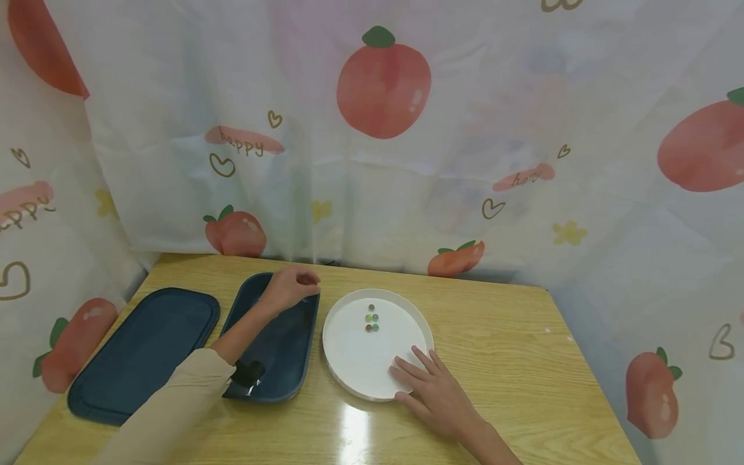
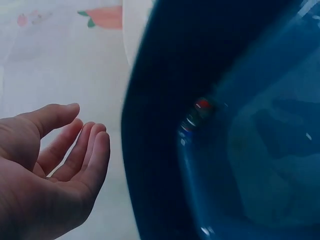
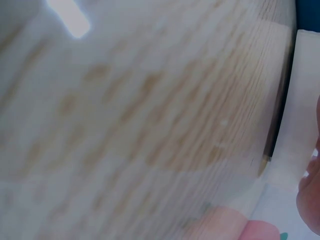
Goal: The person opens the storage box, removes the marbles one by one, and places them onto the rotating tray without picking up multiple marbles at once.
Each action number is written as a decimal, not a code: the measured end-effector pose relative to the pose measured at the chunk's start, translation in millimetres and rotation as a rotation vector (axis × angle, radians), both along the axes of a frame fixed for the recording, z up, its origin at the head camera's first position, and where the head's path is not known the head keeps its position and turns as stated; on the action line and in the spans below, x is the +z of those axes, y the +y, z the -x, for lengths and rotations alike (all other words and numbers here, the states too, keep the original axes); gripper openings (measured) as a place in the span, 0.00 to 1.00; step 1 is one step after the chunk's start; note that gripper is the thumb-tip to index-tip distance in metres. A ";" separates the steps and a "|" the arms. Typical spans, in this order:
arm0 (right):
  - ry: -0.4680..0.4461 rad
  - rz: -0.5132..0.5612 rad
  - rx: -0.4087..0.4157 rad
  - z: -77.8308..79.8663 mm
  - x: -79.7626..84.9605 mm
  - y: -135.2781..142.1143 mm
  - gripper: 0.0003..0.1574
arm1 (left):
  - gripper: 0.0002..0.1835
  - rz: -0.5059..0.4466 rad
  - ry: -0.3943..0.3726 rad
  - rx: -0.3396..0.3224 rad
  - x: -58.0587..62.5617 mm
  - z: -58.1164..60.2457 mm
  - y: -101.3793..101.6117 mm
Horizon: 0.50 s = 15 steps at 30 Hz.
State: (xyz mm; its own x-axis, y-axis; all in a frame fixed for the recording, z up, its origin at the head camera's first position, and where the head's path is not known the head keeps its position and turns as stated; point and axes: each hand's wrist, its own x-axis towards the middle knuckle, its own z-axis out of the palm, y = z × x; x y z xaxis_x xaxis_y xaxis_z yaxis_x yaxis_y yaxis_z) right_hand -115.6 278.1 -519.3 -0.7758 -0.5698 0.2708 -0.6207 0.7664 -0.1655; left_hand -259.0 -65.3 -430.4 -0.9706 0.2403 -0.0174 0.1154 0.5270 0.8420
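Observation:
Above the far end of the dark blue basin [image 1: 273, 368], my left hand [image 1: 289, 289] hovers with its fingers loosely bent. In the left wrist view nothing shows between the thumb and fingertips. That view also shows a few shiny marbles [image 2: 201, 105], one with red, lying against the basin's inner wall. A round white tray [image 1: 354, 371] stands to the basin's right and bears several small glass marbles [image 1: 372, 318] in a cluster. My right hand [image 1: 436, 394] lies with spread fingers over the near right rim of that tray.
A flat dark blue lid or tray [image 1: 145, 355] lies left of the basin. All stand on a wood-grain table [image 1: 500, 349]. A peach-printed curtain [image 1: 383, 174] hangs behind and at both sides. The basin appears to hold water.

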 end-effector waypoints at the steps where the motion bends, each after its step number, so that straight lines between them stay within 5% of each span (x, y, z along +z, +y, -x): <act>1: 0.000 0.001 -0.001 0.0 -0.2 0.0 0.29 | 0.11 0.003 -0.008 0.001 -1.5 0.0 -3.6; 15: 0.011 -0.008 -0.001 -0.7 1.3 0.0 0.29 | 0.13 -0.024 -0.112 0.018 -29.6 7.8 -22.8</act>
State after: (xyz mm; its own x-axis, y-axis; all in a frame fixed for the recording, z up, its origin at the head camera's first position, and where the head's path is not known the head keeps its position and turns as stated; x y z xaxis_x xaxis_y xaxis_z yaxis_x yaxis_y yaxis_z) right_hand -114.9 278.1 -518.0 -0.7735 -0.5712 0.2747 -0.6216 0.7683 -0.1527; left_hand -266.8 -88.2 -460.0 -0.9671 0.2242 -0.1204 0.0104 0.5075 0.8616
